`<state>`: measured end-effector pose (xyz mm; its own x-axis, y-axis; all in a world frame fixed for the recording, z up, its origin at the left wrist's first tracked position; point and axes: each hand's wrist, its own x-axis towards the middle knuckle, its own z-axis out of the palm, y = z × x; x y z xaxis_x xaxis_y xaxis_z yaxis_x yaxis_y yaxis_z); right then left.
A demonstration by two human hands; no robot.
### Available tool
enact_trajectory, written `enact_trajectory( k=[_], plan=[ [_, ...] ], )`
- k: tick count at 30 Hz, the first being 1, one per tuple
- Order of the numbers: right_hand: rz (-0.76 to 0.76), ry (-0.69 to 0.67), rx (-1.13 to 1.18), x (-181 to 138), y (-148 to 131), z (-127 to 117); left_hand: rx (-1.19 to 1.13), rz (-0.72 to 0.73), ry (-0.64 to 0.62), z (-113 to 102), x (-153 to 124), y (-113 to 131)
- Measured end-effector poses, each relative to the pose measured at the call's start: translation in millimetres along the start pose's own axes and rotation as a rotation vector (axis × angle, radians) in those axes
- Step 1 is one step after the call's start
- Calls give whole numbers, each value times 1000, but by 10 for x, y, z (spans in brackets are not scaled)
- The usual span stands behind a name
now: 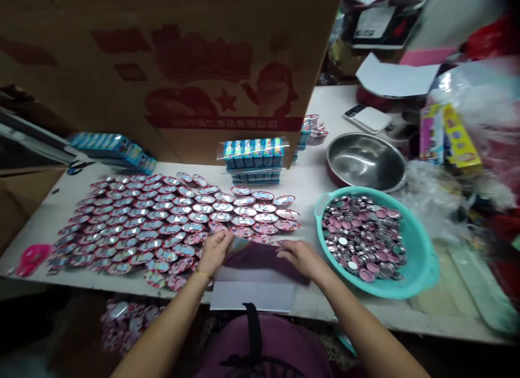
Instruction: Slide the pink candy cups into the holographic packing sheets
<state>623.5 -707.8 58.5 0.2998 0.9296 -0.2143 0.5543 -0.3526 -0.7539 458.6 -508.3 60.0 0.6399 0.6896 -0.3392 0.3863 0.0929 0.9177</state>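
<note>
Between my two hands a thin, dark purple sheet (260, 257) hangs tilted, its upper edge showing a few lighter colours; blur hides its print. My left hand (216, 252) pinches its left corner. On the other side, my right hand (299, 257) has its fingers closed at the right edge. Beneath the sheet a white paper (252, 295) lies at the table's front edge. Just beyond my hands, many oval, red-edged, shiny packets (170, 218) stand in overlapping rows across the table (309, 204).
On the right, a turquoise basin (422, 259) holds small round pink and silver pieces (361, 234). Behind it are a steel bowl (365, 161) and a scale (368, 118). A large cardboard box (182, 69) stands at the back, with blue boxes (255, 156) before it. Pink tape dispenser-like item (33, 259) lies left.
</note>
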Motion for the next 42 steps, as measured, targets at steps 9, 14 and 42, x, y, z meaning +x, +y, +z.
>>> enact_trajectory(
  k=[9, 14, 42],
  plan=[
    [129, 246, -469, 209, 176, 584, -181, -264, -158, -273, 203, -499],
    [-155, 462, -440, 699, -553, 1060, -213, -280, -142, -257, 184, -506],
    [293, 346, 912, 1259, -885, 1245, 127, 59, 22, -870, 384, -942]
  ],
)
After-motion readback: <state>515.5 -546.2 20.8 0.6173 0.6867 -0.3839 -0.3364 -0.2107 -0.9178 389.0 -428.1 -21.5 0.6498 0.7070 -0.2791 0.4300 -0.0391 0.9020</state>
